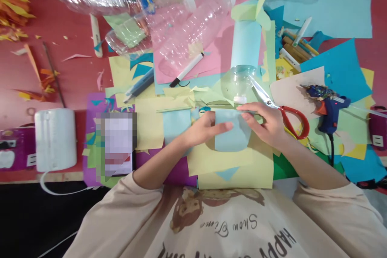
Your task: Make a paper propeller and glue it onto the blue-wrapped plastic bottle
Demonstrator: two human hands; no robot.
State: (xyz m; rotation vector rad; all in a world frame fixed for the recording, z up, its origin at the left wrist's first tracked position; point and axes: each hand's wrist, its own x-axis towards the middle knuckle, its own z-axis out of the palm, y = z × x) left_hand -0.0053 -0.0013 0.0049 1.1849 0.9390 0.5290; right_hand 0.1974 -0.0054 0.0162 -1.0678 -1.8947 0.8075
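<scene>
A piece of light blue paper (232,139) is held between my two hands above a pale yellow sheet (208,163). My left hand (208,129) has it by the left side, thumb across the front and the other fingers hidden behind. At the upper right edge, my right hand (267,123) pinches the paper between thumb and forefinger. Just beyond lies a clear plastic bottle (242,76) wrapped in light blue paper, its white cap towards me and pale green strips at its far end. Red-handled scissors (282,109) lie partly behind my right hand.
A blue glue gun (329,113) lies at the right, its cord running down. Several clear bottles (190,28) lie across the back. A marker (187,70) and a grey-blue cutter (140,84) rest on coloured paper. At left are a phone (121,141) and a white device (56,139).
</scene>
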